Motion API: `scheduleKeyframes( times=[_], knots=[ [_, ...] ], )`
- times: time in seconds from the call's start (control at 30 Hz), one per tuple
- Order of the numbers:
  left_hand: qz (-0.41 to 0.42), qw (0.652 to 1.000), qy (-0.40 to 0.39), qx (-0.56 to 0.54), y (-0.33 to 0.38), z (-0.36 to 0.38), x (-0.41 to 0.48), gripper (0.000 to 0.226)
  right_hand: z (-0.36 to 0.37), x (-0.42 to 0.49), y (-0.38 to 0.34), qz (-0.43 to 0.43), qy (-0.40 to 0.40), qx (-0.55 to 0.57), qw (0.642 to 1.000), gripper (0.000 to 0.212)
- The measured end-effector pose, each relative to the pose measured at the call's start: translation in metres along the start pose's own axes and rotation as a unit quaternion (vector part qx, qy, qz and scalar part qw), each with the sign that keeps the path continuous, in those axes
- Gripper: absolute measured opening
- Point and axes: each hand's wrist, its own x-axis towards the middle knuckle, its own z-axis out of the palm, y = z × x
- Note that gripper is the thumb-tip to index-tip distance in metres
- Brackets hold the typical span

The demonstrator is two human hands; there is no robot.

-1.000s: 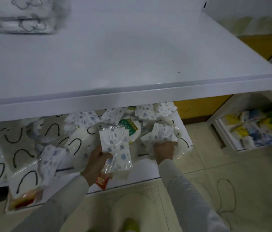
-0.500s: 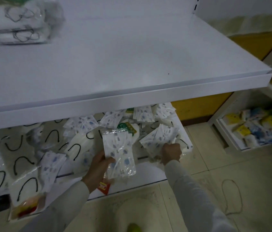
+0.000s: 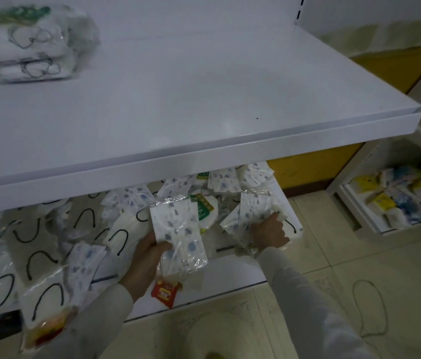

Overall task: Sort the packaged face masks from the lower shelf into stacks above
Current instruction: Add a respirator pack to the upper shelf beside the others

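Loose packaged face masks lie scattered over the lower shelf (image 3: pixel 230 275), some with blue spots, some white with black ear loops (image 3: pixel 33 237). My left hand (image 3: pixel 147 257) grips a blue-spotted mask pack (image 3: pixel 178 234) upright above that shelf. My right hand (image 3: pixel 269 233) grips a few more blue-spotted mask packs (image 3: pixel 245 216) near the shelf's right end. On the upper shelf (image 3: pixel 204 94), at the far left, sits a stack of white masks (image 3: pixel 23 47) in clear wrap.
The upper shelf's front lip (image 3: pixel 204 161) overhangs the back of the lower shelf. A red-labelled pack (image 3: pixel 165 292) lies at the lower shelf's front edge. Another rack (image 3: pixel 395 203) with colourful packs stands to the right. Tiled floor (image 3: pixel 333 281) lies below.
My right hand has lifted its spotted packs slightly off the pile and shifted right. My left hand keeps hold of its pack, nearly still. The view has tilted up a little.
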Motion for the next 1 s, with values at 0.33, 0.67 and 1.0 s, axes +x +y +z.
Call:
scheduleKeyframes(
  times=[0.33, 0.67, 1.0],
  knots=[
    [-0.007, 0.994, -0.051, 0.092, -0.01, 0.009, -0.014, 0.033, 0.016, -0.004, -0.013, 0.018, 0.015, -0.053, 0.998, 0.054],
    [-0.005, 0.993, -0.049, 0.106, -0.021, -0.002, -0.014, 0.034, 0.009, 0.0, -0.018, 0.055, 0.004, 0.069, 0.996, 0.04],
    [-0.014, 0.996, -0.038, 0.085, -0.027, -0.007, -0.012, 0.034, -0.012, -0.009, -0.02, -0.09, 0.013, 0.171, 0.981, 0.03]
  ],
)
